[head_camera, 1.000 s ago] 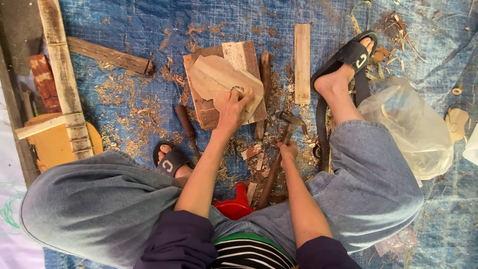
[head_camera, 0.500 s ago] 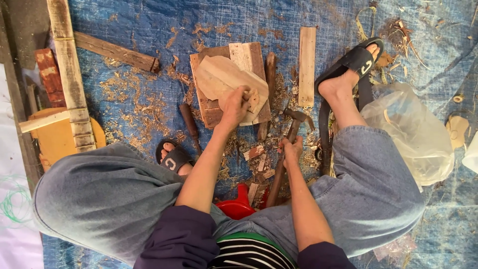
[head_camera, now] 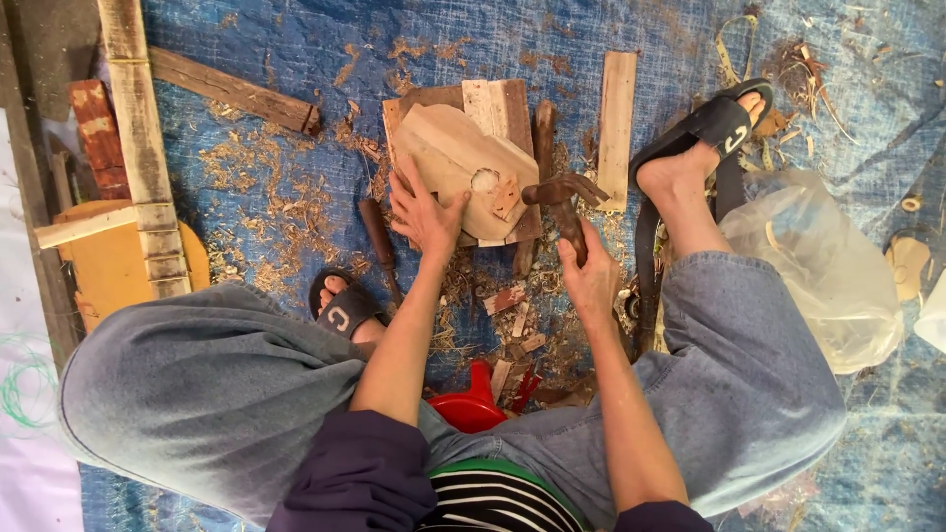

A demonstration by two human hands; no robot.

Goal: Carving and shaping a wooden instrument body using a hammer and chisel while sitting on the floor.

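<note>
Head view: a seated person carves wood on a blue tarp.

The left hand lies flat, fingers spread, on one pale wood piece atop a board. The right hand, fingers wrapped tight, grips one dark adze, its head just beside the piece. Two sandals show; shavings lie around.

By my right knee lay one package: a crumpled, clear plastic bag, slumped on the blue tarp. I saw no labels, signs or screens anywhere.
</note>
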